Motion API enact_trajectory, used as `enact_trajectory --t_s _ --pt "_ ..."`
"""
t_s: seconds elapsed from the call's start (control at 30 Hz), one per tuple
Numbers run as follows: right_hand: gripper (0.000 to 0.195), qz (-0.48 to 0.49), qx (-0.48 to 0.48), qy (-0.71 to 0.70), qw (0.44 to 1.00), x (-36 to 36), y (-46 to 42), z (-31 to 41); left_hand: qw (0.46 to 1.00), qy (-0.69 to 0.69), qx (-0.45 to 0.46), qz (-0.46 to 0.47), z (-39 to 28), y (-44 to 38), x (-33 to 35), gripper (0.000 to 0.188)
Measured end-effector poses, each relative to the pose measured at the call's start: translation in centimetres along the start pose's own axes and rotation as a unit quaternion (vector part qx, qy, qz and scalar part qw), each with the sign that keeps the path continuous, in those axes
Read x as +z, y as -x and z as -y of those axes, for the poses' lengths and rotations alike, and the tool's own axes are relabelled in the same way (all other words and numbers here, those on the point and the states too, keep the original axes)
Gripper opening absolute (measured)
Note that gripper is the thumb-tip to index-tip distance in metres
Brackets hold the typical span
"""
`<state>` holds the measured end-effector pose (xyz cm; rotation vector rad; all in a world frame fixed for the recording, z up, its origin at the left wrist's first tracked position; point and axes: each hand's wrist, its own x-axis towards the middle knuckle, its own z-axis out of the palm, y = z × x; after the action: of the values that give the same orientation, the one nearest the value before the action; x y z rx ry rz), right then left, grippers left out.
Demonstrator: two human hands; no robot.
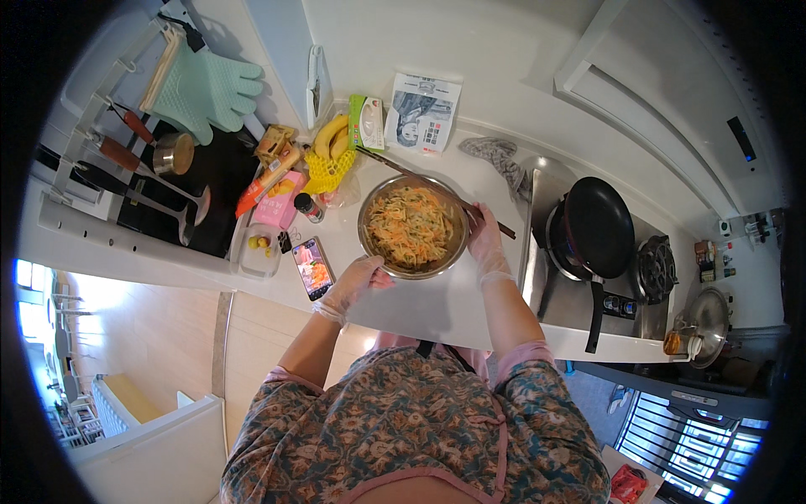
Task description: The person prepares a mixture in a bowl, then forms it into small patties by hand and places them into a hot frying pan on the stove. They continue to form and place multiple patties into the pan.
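A round stainless steel bowl point(458, 234) stands on the white counter, filled with a shredded mix point(409, 227) of pale and orange strips with green bits. My left hand point(357, 281), in a clear disposable glove, grips the bowl's near left rim, thumb on top. On the right side, my right hand point(485, 242), gloved too, holds a pair of dark wooden chopsticks point(420, 179) against the rim. They lie slantwise across the bowl's far right side. Part of my right fingers is hidden.
Left of the bowl are a lit phone point(312, 268), a spice jar point(308, 208), a plastic tub point(257, 257), a pink packet point(277, 203) and bananas point(332, 137). A black frying pan point(598, 227) rests tilted on the stove at right, handle reaching over the counter edge. A grey cloth point(500, 160) lies behind.
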<state>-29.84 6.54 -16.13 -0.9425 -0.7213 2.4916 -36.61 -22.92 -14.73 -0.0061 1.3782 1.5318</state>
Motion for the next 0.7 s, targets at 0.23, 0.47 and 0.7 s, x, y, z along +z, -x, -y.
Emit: enact_trajectory --t_s 0.23,0.47,0.7 --pt "0.026 0.027 0.004 -0.067 0.997 -0.8 0.1 -0.3 1.000 -0.027 -0.009 0.010 -0.4 -0.5 -0.3 0.030" --pt "0.034 0.027 -0.005 -0.026 0.999 -0.8 0.9 -0.3 1.000 -0.026 0.002 0.015 -0.4 -0.8 -0.7 0.030" --pt "0.040 0.038 0.029 0.009 0.999 -2.8 1.8 -0.2 1.000 -0.018 -0.012 0.012 -0.5 -0.6 -0.7 0.036"
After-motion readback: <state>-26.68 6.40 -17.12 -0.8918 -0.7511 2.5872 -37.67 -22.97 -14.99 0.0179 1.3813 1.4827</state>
